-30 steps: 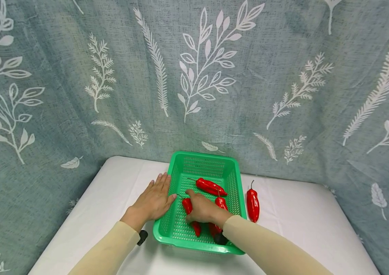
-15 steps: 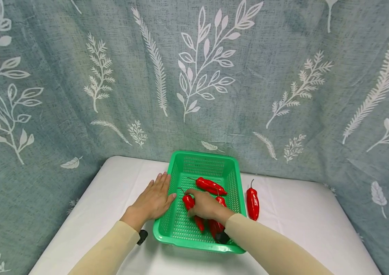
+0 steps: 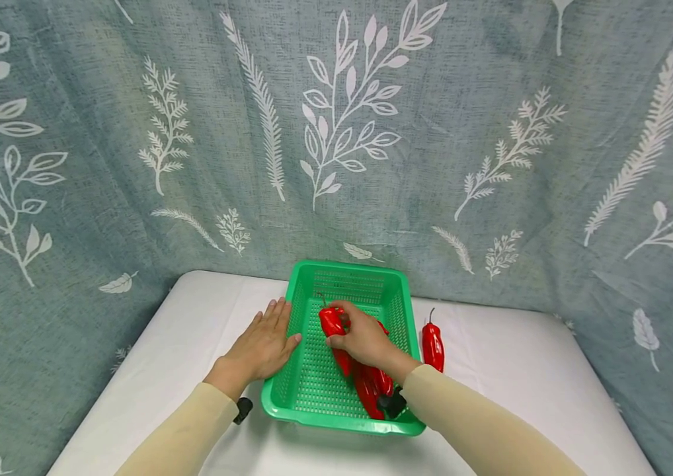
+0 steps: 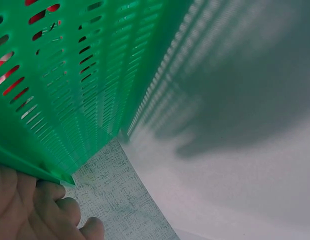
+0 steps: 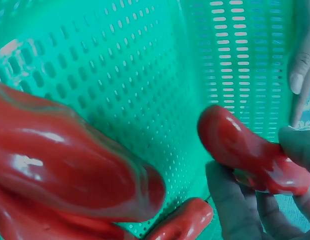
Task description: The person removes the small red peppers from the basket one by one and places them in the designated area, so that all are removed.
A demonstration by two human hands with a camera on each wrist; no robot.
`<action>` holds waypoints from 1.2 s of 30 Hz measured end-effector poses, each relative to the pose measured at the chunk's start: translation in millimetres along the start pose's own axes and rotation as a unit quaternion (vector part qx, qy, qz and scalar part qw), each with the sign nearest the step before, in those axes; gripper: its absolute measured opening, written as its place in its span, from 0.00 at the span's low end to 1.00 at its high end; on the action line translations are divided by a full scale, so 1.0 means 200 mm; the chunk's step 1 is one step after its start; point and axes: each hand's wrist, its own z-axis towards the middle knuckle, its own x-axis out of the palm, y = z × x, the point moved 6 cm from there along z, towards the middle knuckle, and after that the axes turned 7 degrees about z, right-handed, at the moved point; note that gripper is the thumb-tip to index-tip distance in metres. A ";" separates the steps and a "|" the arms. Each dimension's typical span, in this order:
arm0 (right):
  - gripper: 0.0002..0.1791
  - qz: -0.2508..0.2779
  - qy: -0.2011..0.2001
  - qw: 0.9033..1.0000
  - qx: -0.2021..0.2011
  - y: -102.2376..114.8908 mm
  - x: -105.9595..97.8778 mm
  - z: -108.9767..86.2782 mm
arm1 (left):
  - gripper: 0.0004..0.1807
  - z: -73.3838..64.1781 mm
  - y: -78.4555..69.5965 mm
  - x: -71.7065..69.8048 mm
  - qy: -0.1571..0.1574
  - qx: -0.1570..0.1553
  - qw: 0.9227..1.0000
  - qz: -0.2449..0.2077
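A green perforated plastic basket (image 3: 324, 420) stands on the white table. Inside it, my right hand (image 3: 366, 337) pinches a red chili pepper (image 3: 332, 322) between thumb and fingers, its stem pointing away. In the right wrist view this pepper (image 5: 240, 150) appears lifted off the basket floor. More red peppers (image 3: 367, 393) lie in the basket below my right wrist, partly hidden by hand and arm. My left hand (image 3: 259, 349) rests with straight fingers against the basket's left rim; in the left wrist view its fingers (image 4: 55, 212) touch the rim from outside.
Another red pepper (image 3: 432, 344) lies on the table right of the basket, its lower end hidden by my right sleeve. A grey-green curtain with white leaf prints (image 3: 289, 158) hangs right behind the table (image 3: 509, 377).
My right hand has taken hold of the pepper at the basket's left and moved it up and toward the far side. The left hand stays at the rim.
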 end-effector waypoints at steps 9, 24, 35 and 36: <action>0.37 0.087 -0.010 0.996 0.005 0.00 -0.05 -0.03 | 0.42 0.00 -0.01 0.01 0.005 0.003 1.000 0.004; 0.38 0.156 -0.046 0.987 0.007 0.04 -0.14 -0.09 | 0.42 -0.01 -0.02 -0.02 0.003 0.004 1.000 0.027; 0.39 0.158 -0.049 0.986 0.002 0.05 -0.19 -0.12 | 0.37 -0.02 -0.01 -0.04 0.006 0.025 0.999 0.027; 0.40 0.157 -0.052 0.986 0.002 0.05 -0.20 -0.13 | 0.37 -0.02 -0.01 -0.04 0.003 0.026 0.999 0.029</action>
